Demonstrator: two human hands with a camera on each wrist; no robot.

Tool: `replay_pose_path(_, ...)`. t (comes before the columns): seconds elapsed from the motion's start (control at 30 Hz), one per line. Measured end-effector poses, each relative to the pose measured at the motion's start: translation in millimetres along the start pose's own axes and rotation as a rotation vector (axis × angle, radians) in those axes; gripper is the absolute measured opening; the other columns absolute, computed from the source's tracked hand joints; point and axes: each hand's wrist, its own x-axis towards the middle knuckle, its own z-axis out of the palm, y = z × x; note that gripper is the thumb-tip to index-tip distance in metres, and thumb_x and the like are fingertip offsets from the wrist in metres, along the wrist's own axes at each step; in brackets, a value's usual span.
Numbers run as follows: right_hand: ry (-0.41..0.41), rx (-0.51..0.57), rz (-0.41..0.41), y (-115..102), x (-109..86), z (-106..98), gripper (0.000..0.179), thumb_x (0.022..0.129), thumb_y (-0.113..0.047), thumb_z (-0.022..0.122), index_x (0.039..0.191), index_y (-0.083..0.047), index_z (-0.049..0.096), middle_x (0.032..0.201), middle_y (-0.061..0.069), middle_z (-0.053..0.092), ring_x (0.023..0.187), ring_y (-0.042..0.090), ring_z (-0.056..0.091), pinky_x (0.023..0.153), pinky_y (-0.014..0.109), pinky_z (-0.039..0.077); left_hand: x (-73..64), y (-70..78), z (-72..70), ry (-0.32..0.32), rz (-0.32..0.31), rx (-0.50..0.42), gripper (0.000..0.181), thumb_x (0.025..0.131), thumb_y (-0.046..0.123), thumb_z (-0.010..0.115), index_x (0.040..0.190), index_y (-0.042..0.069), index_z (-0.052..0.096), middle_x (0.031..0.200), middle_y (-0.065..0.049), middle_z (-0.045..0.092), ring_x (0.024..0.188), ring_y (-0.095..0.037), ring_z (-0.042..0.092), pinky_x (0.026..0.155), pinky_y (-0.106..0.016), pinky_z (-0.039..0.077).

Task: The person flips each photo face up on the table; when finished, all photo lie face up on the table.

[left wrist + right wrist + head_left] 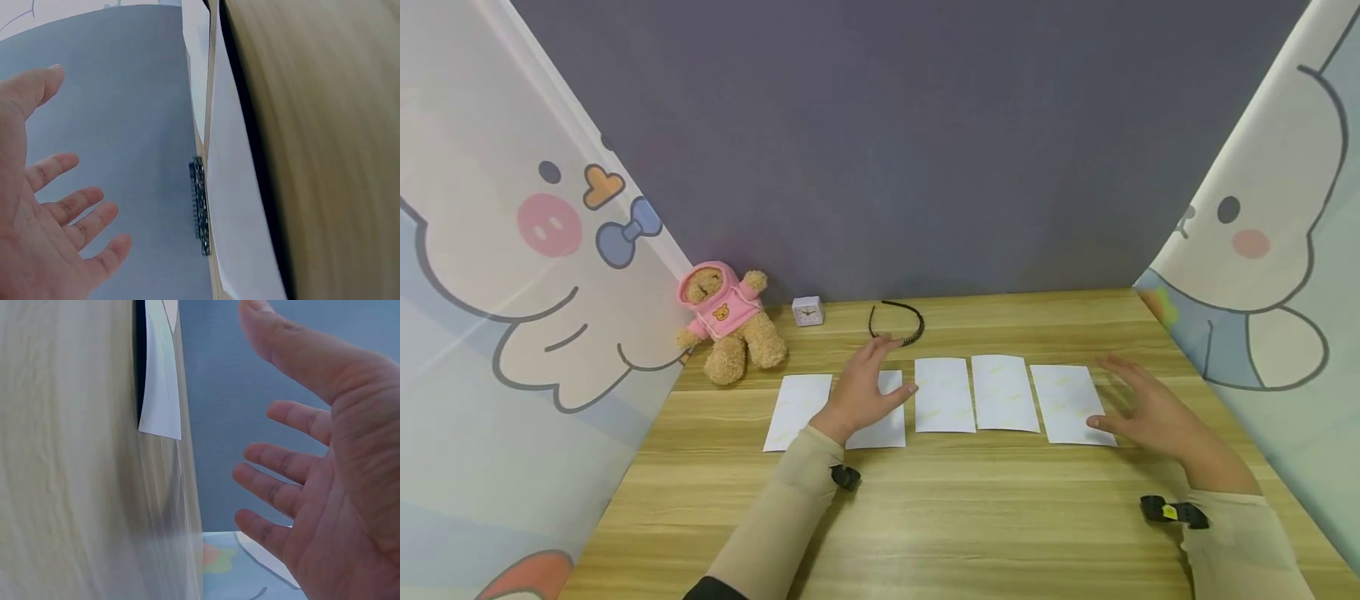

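Several white paper sheets with faint yellow marks lie in a row across the wooden table. My left hand (863, 390) hovers over the second sheet (880, 417) from the left, fingers spread and holding nothing; it partly hides that sheet. Beyond its fingertips lies a black toothed headband (916, 327), also seen edge-on in the left wrist view. My right hand (1153, 417) is held beside the rightmost sheet (1067, 404), its thumb overlapping the sheet's edge in the head view. In the right wrist view its fingers (275, 487) are apart with nothing between them.
A teddy bear (730, 321) in a pink hoodie leans at the back left of the table (970, 517). Beside it stands a small white clock (808, 312). A dark grey panel (880, 150) rises behind, with cartoon-printed walls (467, 250) on both sides.
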Motion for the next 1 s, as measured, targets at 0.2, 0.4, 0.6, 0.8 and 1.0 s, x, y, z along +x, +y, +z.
replay_pose_path(0.2,-0.013,0.017,0.014,2.1,-2.2,0.8,0.097,0.081,-0.026,0.094,0.158,-0.001,0.040,0.155,0.037,0.036,0.135,0.067,0.034,0.097,0.082,0.032,5.2,10.9,11.1,-0.025,0.004,-0.020,0.080,0.096,0.057,0.071,0.161,0.023,0.040,0.166,-0.009,0.035,0.148,-0.035,0.039,0.117,-0.057,0.037)
replay_pose_path(0.4,-0.014,0.012,0.013,5.0,-6.3,2.6,0.094,0.079,-0.025,0.095,0.153,0.004,0.044,0.154,0.039,0.036,0.135,0.068,0.034,0.100,0.081,0.031,11.3,25.5,23.3,-0.076,0.010,-0.054,0.079,0.097,0.056,0.071,0.162,0.025,0.039,0.168,-0.003,0.032,0.149,-0.033,0.039,0.116,-0.053,0.040)
replay_pose_path(0.6,-0.011,0.013,-0.009,8.2,-10.0,3.9,0.091,0.078,-0.023,0.095,0.149,0.006,0.047,0.153,0.039,0.038,0.132,0.067,0.037,0.098,0.080,0.034,17.9,38.1,35.0,-0.109,0.071,-0.066,0.074,0.098,0.050,0.072,0.159,0.020,0.042,0.168,-0.006,0.033,0.151,-0.030,0.036,0.118,-0.049,0.039)
replay_pose_path(0.8,-0.016,0.024,-0.013,5.7,-12.1,4.0,0.088,0.079,-0.023,0.095,0.149,0.004,0.049,0.154,0.038,0.038,0.132,0.067,0.037,0.098,0.081,0.032,20.6,48.0,46.2,-0.135,0.094,-0.065,0.074,0.099,0.052,0.070,0.159,0.020,0.042,0.167,-0.007,0.034,0.149,-0.030,0.039,0.117,-0.048,0.039)
replay_pose_path(1.0,-0.001,0.031,-0.030,1.3,-11.8,5.3,0.083,0.077,-0.021,0.095,0.145,0.002,0.054,0.152,0.036,0.041,0.131,0.065,0.040,0.100,0.079,0.034,21.3,59.8,51.2,-0.173,0.072,-0.091,0.073,0.099,0.050,0.071,0.159,0.020,0.043,0.168,-0.006,0.033,0.150,-0.027,0.039,0.117,-0.049,0.040)
